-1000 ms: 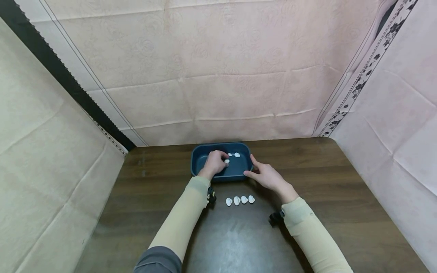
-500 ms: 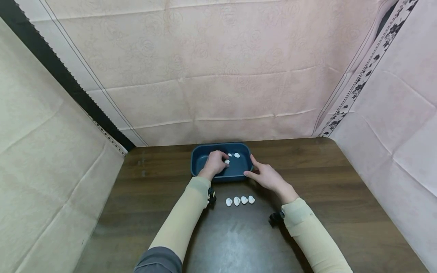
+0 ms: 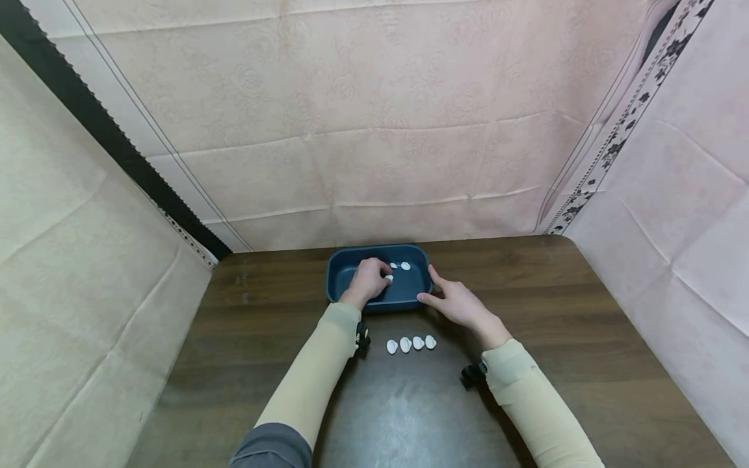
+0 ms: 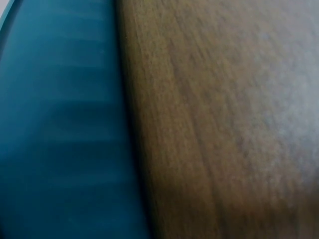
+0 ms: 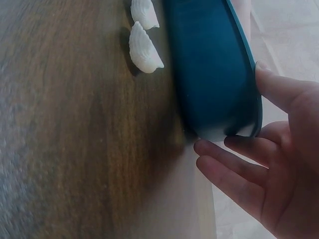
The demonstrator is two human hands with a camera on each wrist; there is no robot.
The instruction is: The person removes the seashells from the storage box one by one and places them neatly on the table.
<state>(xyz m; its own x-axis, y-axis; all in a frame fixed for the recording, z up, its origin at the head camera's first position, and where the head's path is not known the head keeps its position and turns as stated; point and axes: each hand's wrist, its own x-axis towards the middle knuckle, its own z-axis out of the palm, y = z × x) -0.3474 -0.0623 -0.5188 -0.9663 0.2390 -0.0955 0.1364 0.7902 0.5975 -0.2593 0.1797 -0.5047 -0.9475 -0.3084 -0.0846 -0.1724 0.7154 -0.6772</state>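
A blue tray [image 3: 409, 286] stands at the table's back edge with several white shells inside, one of them [image 3: 406, 266] near its back wall. The left hand [image 3: 366, 281] reaches into the tray, its fingers curled and pinching a white shell [image 3: 389, 278]. The right hand [image 3: 462, 304] grips the tray's right end; in the right wrist view the thumb of that hand [image 5: 294, 144] lies on the rim and the fingertips are at the tray's end [image 5: 214, 74]. The left wrist view shows only the tray's side [image 4: 65, 124] and wood, no fingers.
Several white shells [image 3: 406, 344] lie in a row on the wooden table [image 3: 263, 364], in front of the tray. Two of them, one here [image 5: 143, 50], show in the right wrist view. Pale cloth [image 3: 374, 130] hangs behind the table and at both sides.
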